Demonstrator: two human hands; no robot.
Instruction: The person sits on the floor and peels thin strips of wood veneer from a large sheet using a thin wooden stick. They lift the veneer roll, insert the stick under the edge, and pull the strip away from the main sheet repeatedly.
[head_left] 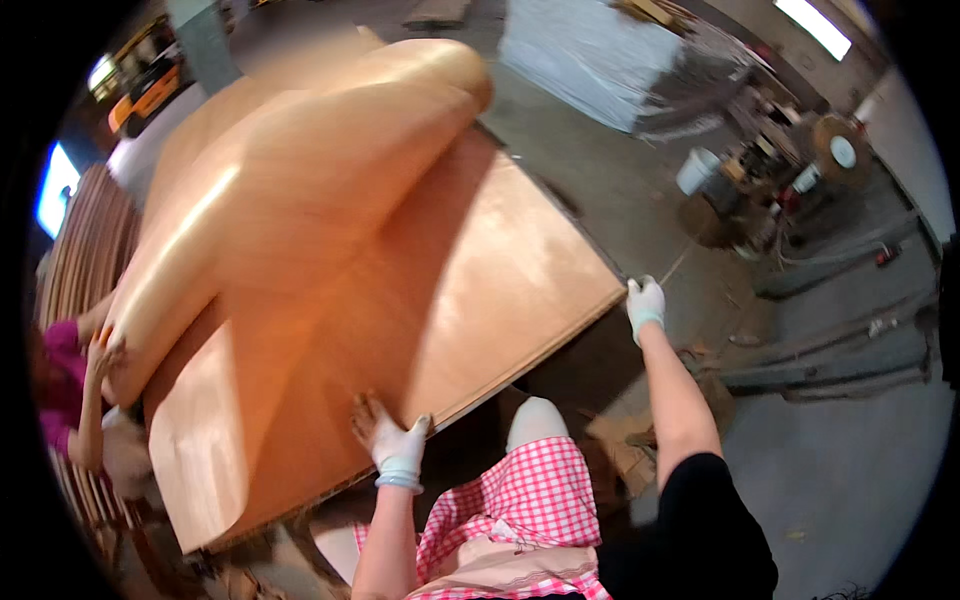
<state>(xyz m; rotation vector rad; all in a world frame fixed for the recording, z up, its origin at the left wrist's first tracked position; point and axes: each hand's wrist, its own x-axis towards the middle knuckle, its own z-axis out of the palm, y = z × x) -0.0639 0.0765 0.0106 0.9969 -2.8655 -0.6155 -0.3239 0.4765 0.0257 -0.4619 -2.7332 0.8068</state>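
Note:
A stack of thin reddish-brown wood veneer sheets [520, 260] lies in front of me. Above it, a loose veneer sheet [290, 190] bulges up and curls over, its far part smeared by motion. My left hand [392, 437], in a white glove with darkened fingertips, rests with fingers spread on the veneer at the near edge, the thumb by the rim. At the stack's right corner, my right hand [645, 303], also gloved in white, has its fingers bent round the edge. At the left, a co-worker's hand [103, 355] touches the curled sheet.
A co-worker's purple sleeve [62, 385] shows at the left, before a pile of wavy sheets [95, 225]. A plastic-covered pile [590, 60] stands at the back. To the right are a white bucket [697, 170], machinery [765, 180] and torn cardboard [625, 450].

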